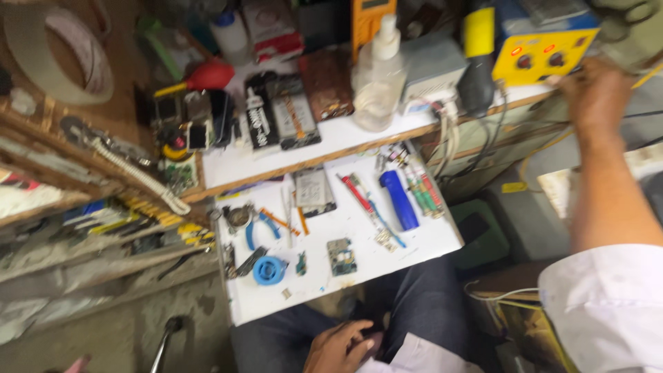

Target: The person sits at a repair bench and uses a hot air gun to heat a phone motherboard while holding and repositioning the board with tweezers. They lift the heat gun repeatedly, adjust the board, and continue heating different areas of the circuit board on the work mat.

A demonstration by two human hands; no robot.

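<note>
The right hand point(587, 90) is raised to the front of the yellow-and-blue station point(545, 41) on the upper shelf, fingertips at its panel near the two knobs; whether the grip is closed on a knob or only touching cannot be told through the blur. The left hand point(342, 345) rests on the lap below the white counter point(428, 242), grip loose, nothing held.

Risks judged from this layout: the outstretched forearm crosses above the cables point(449, 131) hanging off the shelf edge, so a snag could drag the station or the grey box point(431, 69). The clear spray bottle point(376, 76) stands just beside that box; a nudge could tip it onto the small circuit board point(342, 257) lying on the counter below.
</note>
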